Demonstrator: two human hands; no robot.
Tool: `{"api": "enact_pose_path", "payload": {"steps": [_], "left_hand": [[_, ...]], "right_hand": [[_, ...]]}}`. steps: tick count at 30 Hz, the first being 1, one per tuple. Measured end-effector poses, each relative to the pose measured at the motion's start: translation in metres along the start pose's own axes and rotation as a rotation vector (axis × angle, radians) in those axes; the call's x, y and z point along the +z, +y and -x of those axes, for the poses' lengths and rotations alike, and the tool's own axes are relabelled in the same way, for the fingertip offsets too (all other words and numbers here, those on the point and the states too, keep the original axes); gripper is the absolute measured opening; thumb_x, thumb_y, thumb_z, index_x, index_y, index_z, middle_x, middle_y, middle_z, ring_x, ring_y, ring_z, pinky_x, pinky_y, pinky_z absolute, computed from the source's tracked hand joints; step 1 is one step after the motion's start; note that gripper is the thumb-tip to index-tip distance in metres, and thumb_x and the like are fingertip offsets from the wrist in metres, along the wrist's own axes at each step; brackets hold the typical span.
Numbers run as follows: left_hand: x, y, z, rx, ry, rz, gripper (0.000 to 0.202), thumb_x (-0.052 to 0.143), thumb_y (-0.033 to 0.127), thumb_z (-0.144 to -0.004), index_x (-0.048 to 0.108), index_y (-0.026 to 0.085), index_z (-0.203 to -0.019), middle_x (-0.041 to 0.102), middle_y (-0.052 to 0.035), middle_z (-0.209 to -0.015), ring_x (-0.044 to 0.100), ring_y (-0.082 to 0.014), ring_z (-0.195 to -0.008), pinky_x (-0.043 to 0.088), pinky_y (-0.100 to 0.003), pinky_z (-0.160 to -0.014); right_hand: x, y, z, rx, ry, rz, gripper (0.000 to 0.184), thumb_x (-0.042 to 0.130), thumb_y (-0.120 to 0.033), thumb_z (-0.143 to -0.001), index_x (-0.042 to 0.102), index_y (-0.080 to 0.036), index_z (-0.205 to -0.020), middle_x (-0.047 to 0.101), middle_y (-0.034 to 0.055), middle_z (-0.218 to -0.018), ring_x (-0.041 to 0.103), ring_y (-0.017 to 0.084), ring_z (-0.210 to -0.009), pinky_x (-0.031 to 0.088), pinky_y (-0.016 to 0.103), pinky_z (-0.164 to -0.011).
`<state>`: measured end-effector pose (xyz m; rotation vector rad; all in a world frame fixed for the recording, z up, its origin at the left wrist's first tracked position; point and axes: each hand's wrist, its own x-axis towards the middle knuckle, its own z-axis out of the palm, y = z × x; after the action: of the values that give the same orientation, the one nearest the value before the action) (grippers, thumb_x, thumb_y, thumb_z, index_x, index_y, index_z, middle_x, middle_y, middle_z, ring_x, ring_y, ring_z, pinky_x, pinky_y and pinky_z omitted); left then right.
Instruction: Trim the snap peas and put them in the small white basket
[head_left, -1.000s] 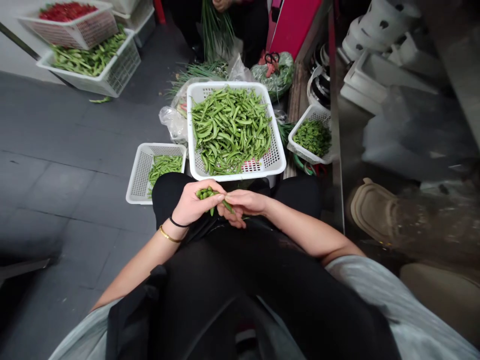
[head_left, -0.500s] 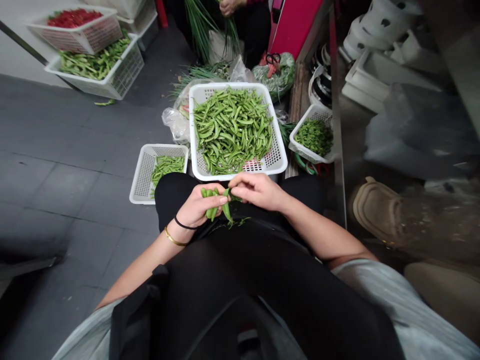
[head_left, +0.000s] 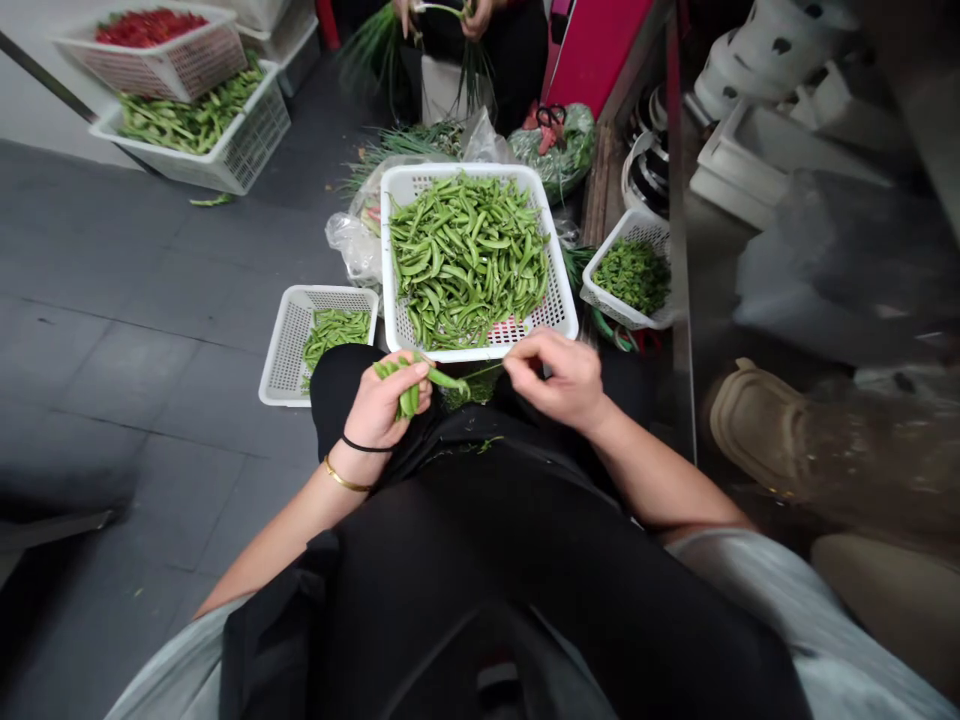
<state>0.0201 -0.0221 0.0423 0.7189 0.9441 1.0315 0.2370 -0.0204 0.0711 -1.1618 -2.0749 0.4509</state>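
My left hand point(head_left: 390, 400) is closed around several green pea pods point(head_left: 409, 390), one of them sticking out to the right between thumb and finger. From that pod's tip a thin string point(head_left: 486, 369) stretches to my right hand point(head_left: 559, 375), which pinches its far end. Just beyond both hands stands a large white basket point(head_left: 555, 300) heaped with pea pods point(head_left: 469, 255). A smaller white basket point(head_left: 277, 350) with fewer pods point(head_left: 334, 335) is on the floor to the left. Green scraps point(head_left: 490, 443) lie on my dark apron point(head_left: 450, 540).
Across from me another person's hands point(head_left: 450, 15) hold long green stalks. Stacked baskets point(head_left: 240, 150) of green and red vegetables stand at the far left. At right are a basket of chopped greens point(head_left: 634, 275), a metal edge point(head_left: 681, 300) and white tubs point(head_left: 742, 170).
My right hand has moved away to the right, drawing a string out from the pod. My left hand has shifted slightly left. The other person's hands have come together around a stalk.
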Motion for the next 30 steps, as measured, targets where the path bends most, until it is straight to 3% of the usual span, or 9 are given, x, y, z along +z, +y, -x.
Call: {"api": "enact_pose_path", "payload": {"steps": [3, 7, 11, 13, 16, 19, 24, 27, 30], "left_hand": [[-0.004, 0.001, 0.002, 0.221, 0.089, -0.166, 0.016, 0.073, 0.025, -0.068, 0.064, 0.015, -0.077, 0.052, 0.0026, -0.050, 0.046, -0.0087, -0.044, 0.037, -0.021, -0.043], [-0.005, 0.001, 0.008, 0.352, 0.081, -0.448, 0.016, 0.072, 0.027, -0.072, 0.067, 0.016, -0.082, 0.059, 0.0005, -0.060, 0.049, -0.0098, -0.049, 0.039, -0.023, -0.048], [-0.007, 0.022, 0.021, 0.555, 0.069, -0.908, 0.018, 0.067, 0.028, -0.077, 0.067, 0.017, -0.091, 0.064, -0.0030, -0.074, 0.056, -0.0132, -0.062, 0.045, -0.025, -0.060], [-0.006, 0.034, 0.028, 0.678, -0.065, -1.184, 0.022, 0.064, 0.026, -0.079, 0.066, 0.017, -0.099, 0.064, -0.0044, -0.077, 0.058, -0.0151, -0.067, 0.046, -0.026, -0.065], [-0.001, 0.037, 0.030, 0.666, -0.427, -1.421, 0.013, 0.057, 0.022, -0.081, 0.066, 0.017, -0.089, 0.062, -0.0042, -0.072, 0.057, -0.0148, -0.063, 0.043, -0.025, -0.059], [0.006, 0.022, 0.024, 0.517, -0.506, -1.280, 0.016, 0.057, 0.025, -0.081, 0.059, 0.016, -0.068, 0.056, -0.0005, -0.060, 0.051, -0.0110, -0.054, 0.038, -0.022, -0.052], [0.003, 0.005, 0.012, 0.150, -0.159, -0.556, 0.015, 0.068, 0.025, -0.073, 0.059, 0.014, -0.070, 0.055, 0.0020, -0.056, 0.046, -0.0081, -0.046, 0.035, -0.021, -0.046], [-0.022, 0.018, -0.001, 0.128, 0.010, -0.160, 0.017, 0.071, 0.022, -0.068, 0.056, 0.015, -0.067, 0.051, 0.0031, -0.049, 0.046, -0.0085, -0.042, 0.032, -0.020, -0.039], [-0.066, 0.039, -0.025, 0.292, 0.183, -0.051, 0.019, 0.070, 0.019, -0.066, 0.052, 0.016, -0.058, 0.051, 0.0026, -0.047, 0.045, -0.0088, -0.039, 0.032, -0.020, -0.036]], "right_hand": [[-0.013, 0.006, 0.001, 0.060, -0.090, -0.113, 0.014, 0.053, -0.028, -0.086, 0.055, -0.018, -0.077, 0.055, 0.0016, -0.071, 0.049, 0.010, -0.059, 0.041, 0.024, -0.058], [0.005, 0.005, 0.000, 0.048, -0.320, -0.214, 0.030, 0.059, -0.037, -0.084, 0.056, -0.015, -0.104, 0.059, 0.0068, -0.098, 0.055, 0.010, -0.066, 0.043, 0.023, -0.062], [0.026, 0.001, 0.000, -0.106, -0.508, -0.026, 0.024, 0.043, -0.027, -0.094, 0.060, -0.013, -0.082, 0.060, 0.0050, -0.077, 0.054, 0.012, -0.069, 0.037, 0.024, -0.065], [0.026, -0.001, 0.001, -0.172, -0.572, 0.066, 0.027, 0.042, -0.027, -0.095, 0.059, -0.014, -0.079, 0.059, 0.0044, -0.073, 0.050, 0.011, -0.064, 0.032, 0.024, -0.060], [0.021, -0.005, 0.001, -0.281, -0.589, 0.122, 0.031, 0.039, -0.030, -0.095, 0.059, -0.014, -0.078, 0.058, 0.0037, -0.071, 0.048, 0.011, -0.059, 0.028, 0.025, -0.056], [0.019, -0.008, -0.001, -0.335, -0.455, 0.056, 0.032, 0.038, -0.028, -0.096, 0.059, -0.014, -0.078, 0.060, 0.0046, -0.071, 0.051, 0.012, -0.063, 0.033, 0.024, -0.058], [0.016, 0.004, 0.004, -0.197, -0.216, -0.106, 0.023, 0.044, -0.023, -0.094, 0.063, -0.014, -0.083, 0.065, 0.0048, -0.075, 0.057, 0.012, -0.068, 0.042, 0.022, -0.064], [0.006, 0.020, 0.014, -0.091, -0.277, -0.097, 0.024, 0.046, -0.025, -0.093, 0.066, -0.014, -0.086, 0.065, 0.0052, -0.076, 0.058, 0.012, -0.069, 0.044, 0.022, -0.064], [-0.007, 0.033, 0.019, 0.006, -0.472, -0.040, 0.021, 0.050, -0.026, -0.091, 0.068, -0.014, -0.093, 0.066, 0.0063, -0.083, 0.060, 0.013, -0.074, 0.045, 0.023, -0.068]]}}
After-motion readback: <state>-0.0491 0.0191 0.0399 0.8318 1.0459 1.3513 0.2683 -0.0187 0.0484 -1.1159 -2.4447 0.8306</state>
